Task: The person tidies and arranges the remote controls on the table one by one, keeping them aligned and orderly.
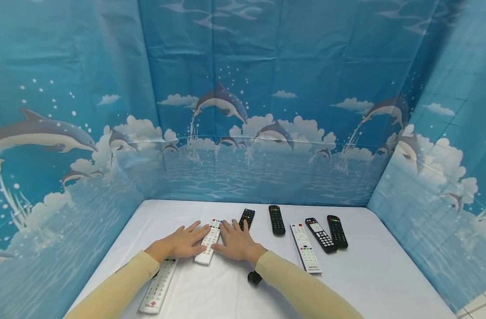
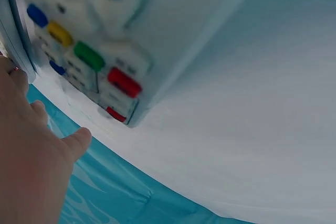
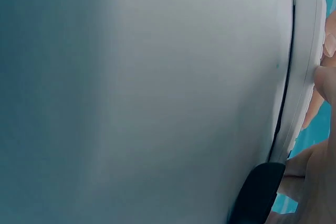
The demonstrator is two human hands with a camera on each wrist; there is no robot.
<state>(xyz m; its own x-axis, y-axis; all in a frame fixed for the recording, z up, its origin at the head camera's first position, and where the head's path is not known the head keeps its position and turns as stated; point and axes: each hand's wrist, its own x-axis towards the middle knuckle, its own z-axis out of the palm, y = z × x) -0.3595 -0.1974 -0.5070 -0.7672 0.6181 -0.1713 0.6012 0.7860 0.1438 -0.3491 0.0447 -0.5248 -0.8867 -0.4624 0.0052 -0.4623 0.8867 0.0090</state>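
7 remotes are seen laid out on a white-covered counter (image 1: 370, 266). The central white remote (image 1: 210, 239) is placed between the hands, slanted, with its top end directed away from the person. Its left side is met by the left hand (image 1: 180, 243), and its right side by the thumb of the right hand (image 1: 238, 243). The fingers of both hands are extended and spread; nothing is found clenched or grasped. In the right wrist view, the remote is shown edge-on, with a thumb set against its side.

A second white remote (image 1: 159, 288) is partly covered by the left wrist; in the left wrist view, its red, green, yellow and blue buttons are shown close up. A black remote (image 1: 248, 214) is partly hidden by the fingers of the right hand; whether it is touched cannot be told.

To the right, 4 more are noted: an upright-lying black remote (image 1: 276, 220), a third white remote (image 1: 305, 248), a black remote with pale buttons (image 1: 321, 235) and a plain black remote (image 1: 337, 231), the last 2 nearly converged at their lower ends. The counter is bordered by a blue dolphin-printed backdrop (image 1: 243, 173).
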